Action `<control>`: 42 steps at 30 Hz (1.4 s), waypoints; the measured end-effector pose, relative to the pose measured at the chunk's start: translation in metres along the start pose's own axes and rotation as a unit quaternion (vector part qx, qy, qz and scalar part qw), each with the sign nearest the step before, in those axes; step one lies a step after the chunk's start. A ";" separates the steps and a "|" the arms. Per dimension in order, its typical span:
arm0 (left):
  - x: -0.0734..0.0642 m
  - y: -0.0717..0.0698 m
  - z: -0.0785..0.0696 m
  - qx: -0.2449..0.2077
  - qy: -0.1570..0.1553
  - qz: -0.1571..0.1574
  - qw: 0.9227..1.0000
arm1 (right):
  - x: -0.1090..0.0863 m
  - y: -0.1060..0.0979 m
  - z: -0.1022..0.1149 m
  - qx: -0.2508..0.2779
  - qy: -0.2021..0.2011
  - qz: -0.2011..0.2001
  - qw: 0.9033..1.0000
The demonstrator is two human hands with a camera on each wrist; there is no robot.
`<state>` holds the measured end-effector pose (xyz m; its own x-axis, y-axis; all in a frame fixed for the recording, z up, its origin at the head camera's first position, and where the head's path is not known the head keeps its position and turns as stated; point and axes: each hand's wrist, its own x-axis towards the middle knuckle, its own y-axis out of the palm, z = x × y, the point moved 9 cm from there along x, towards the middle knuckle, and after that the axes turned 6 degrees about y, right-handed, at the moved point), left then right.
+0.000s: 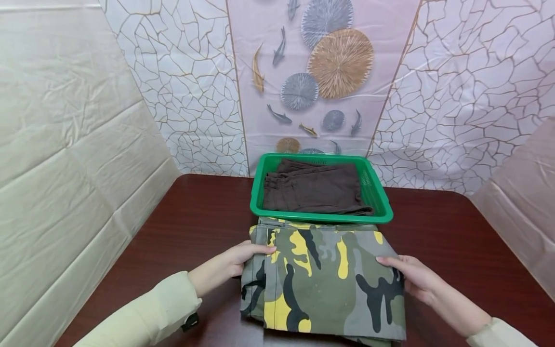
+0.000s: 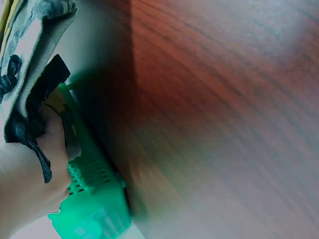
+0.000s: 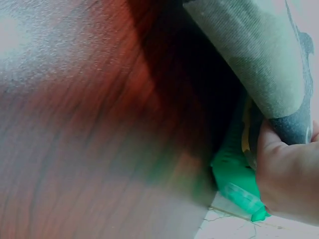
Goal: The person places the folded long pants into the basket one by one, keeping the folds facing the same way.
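A folded camouflage garment [image 1: 323, 277] in green, grey, black and yellow lies on the dark red table [image 1: 195, 221], just in front of a green basket [image 1: 381, 197]. My left hand [image 1: 236, 262] grips its left edge, thumb on top. On the right edge my right hand [image 1: 405, 277] grips the cloth in the same way. The left wrist view shows the left hand [image 2: 42, 164] holding the camouflage cloth [image 2: 30, 45] near the green basket [image 2: 92, 199]. In the right wrist view the right hand [image 3: 286, 177] pinches the folded cloth [image 3: 259, 55].
The green basket holds a folded dark brown garment [image 1: 314, 188] and stands at the table's far middle. Patterned plastic sheeting [image 1: 303, 72] forms the back wall, with plain sheets at left and right. Bare tabletop lies on both sides of the garment.
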<state>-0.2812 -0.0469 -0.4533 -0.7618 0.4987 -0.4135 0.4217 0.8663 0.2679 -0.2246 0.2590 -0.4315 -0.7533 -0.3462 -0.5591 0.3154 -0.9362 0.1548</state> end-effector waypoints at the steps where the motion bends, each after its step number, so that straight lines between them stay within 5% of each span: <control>1: -0.001 0.001 -0.002 0.001 0.002 -0.001 1.000 | -0.001 0.000 0.001 -0.001 0.000 -0.005 1.000; 13: -0.015 0.007 -0.039 0.034 0.066 0.000 0.997 | -0.017 -0.001 0.020 -0.021 -0.012 -0.040 0.999; 31: -0.038 0.014 -0.075 0.046 0.098 0.002 0.994 | -0.044 0.010 0.051 -0.029 -0.045 -0.037 0.998; 42: -0.048 0.018 -0.101 0.055 0.109 -0.007 0.992 | -0.053 0.007 0.082 -0.066 -0.066 -0.072 0.993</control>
<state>-0.2871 -0.0579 -0.3406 -0.8517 0.4779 -0.2149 0.4517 0.8775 0.1613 -0.2298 0.2661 -0.3344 -0.8626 -0.2216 -0.4548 0.2647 -0.9638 -0.0325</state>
